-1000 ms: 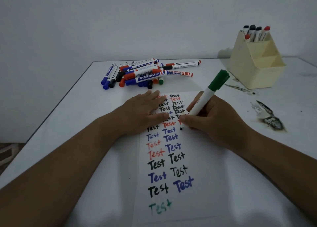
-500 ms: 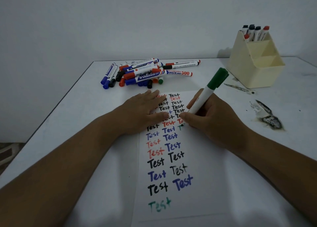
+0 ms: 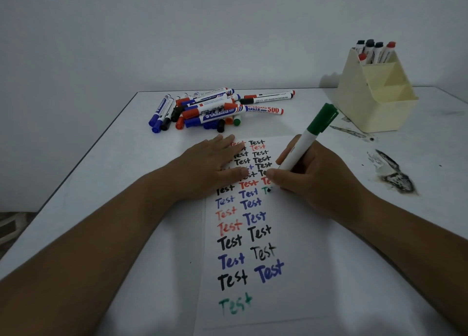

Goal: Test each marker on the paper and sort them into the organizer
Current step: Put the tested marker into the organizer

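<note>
Since a second ago the green writing under the right hand (image 3: 321,181) has grown: where only a dark tip touched the paper (image 3: 255,234), a green "T" and the start of a second letter now show just left of the thumb, and the marker has tipped a little more upright.

The right hand grips the green marker (image 3: 307,139) in a writing hold, thumb and forefinger pinched round its white barrel near the tip, the other fingers curled beneath. The green cap sits on the back end, which slants up and away to the right. The tip is on the paper, beside the new green letters in the right column.

The left hand (image 3: 215,167) lies flat with straight fingers pressing on the upper left part of the sheet, covering some of the words and holding nothing.

The paper lies lengthwise on the white table (image 3: 101,196), filled with rows of "Test" in black, blue and red, and one green "Test" alone near the bottom.

Beyond the sheet, a pile of markers (image 3: 215,110) with blue, red, black and green caps lies on the table, well apart from the hands. At the far right stands the cream organizer (image 3: 374,102); five markers (image 3: 374,51) stand upright in its rear compartment. Dark smudges (image 3: 395,173) mark the table near it.
</note>
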Demonstrator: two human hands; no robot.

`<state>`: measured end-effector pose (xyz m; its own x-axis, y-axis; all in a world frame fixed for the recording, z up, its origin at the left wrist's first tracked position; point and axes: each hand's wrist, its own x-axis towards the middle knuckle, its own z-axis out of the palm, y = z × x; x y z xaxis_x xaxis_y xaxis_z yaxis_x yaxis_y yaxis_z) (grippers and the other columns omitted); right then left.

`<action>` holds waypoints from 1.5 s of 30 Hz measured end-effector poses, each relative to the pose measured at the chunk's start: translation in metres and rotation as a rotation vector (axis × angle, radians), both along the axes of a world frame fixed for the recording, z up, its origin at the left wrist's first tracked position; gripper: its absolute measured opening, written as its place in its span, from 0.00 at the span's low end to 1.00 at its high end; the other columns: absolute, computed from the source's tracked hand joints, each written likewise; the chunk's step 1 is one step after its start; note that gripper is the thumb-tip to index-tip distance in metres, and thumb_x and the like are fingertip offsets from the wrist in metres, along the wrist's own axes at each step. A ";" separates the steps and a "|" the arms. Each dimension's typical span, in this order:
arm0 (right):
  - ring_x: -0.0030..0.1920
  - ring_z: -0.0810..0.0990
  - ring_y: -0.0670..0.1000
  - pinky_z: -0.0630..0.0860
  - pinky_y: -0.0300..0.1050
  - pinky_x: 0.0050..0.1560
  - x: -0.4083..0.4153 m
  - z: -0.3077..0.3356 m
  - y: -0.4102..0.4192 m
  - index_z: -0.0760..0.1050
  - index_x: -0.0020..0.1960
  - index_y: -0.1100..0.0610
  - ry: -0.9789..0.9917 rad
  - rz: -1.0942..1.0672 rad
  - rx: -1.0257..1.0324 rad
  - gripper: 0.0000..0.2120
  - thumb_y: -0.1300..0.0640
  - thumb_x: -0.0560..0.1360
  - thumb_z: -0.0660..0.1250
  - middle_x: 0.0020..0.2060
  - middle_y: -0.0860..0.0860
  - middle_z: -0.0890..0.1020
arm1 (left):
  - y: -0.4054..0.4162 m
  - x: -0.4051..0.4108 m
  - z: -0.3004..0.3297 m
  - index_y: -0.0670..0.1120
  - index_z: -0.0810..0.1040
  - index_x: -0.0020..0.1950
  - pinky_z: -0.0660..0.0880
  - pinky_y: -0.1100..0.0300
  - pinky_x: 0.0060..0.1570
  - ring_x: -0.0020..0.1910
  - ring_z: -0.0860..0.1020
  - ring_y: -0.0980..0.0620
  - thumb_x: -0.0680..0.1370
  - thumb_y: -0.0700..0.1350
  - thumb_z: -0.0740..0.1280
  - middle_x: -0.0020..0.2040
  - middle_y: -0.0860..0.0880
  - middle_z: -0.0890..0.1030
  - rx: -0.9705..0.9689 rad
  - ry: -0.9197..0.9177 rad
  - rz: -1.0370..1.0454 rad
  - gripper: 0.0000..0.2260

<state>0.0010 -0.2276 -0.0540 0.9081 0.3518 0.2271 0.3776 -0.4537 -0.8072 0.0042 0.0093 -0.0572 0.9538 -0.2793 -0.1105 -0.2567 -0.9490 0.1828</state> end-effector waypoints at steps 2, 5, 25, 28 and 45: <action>0.38 0.80 0.48 0.81 0.45 0.42 0.000 0.000 0.000 0.75 0.44 0.49 -0.001 0.004 -0.016 0.11 0.51 0.72 0.77 0.35 0.49 0.81 | 0.000 0.000 0.000 0.56 0.48 0.80 0.46 0.55 0.75 0.78 0.45 0.53 0.74 0.70 0.48 0.80 0.53 0.47 0.003 0.000 0.000 0.37; 0.37 0.79 0.44 0.78 0.36 0.37 0.001 -0.001 -0.001 0.74 0.44 0.50 -0.031 -0.041 -0.010 0.11 0.52 0.73 0.76 0.35 0.48 0.79 | 0.000 0.000 0.000 0.56 0.48 0.80 0.47 0.53 0.76 0.78 0.45 0.53 0.73 0.71 0.48 0.80 0.53 0.47 0.003 0.004 -0.004 0.38; 0.36 0.78 0.39 0.74 0.29 0.35 0.000 0.001 -0.001 0.72 0.44 0.51 -0.021 -0.041 0.015 0.11 0.55 0.74 0.75 0.34 0.47 0.79 | 0.000 -0.001 0.000 0.56 0.48 0.80 0.46 0.55 0.76 0.78 0.45 0.54 0.76 0.69 0.49 0.80 0.53 0.46 -0.004 0.004 -0.004 0.36; 0.36 0.79 0.39 0.74 0.29 0.34 0.001 0.002 -0.002 0.73 0.44 0.52 -0.005 -0.034 0.014 0.11 0.55 0.73 0.76 0.34 0.47 0.79 | 0.000 0.000 0.000 0.56 0.48 0.80 0.46 0.55 0.75 0.78 0.45 0.54 0.76 0.69 0.49 0.80 0.54 0.46 -0.006 0.008 -0.002 0.35; 0.34 0.73 0.48 0.72 0.43 0.38 0.009 0.008 -0.010 0.77 0.47 0.52 0.051 -0.063 0.315 0.12 0.44 0.72 0.72 0.35 0.53 0.79 | -0.001 -0.003 -0.002 0.59 0.47 0.79 0.56 0.57 0.71 0.77 0.54 0.56 0.72 0.69 0.63 0.79 0.58 0.50 -0.296 -0.041 0.099 0.41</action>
<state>0.0098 -0.2374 -0.0460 0.9387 0.2145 0.2697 0.3125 -0.2000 -0.9286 0.0010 0.0086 -0.0590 0.9799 -0.1995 0.0009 -0.1789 -0.8766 0.4468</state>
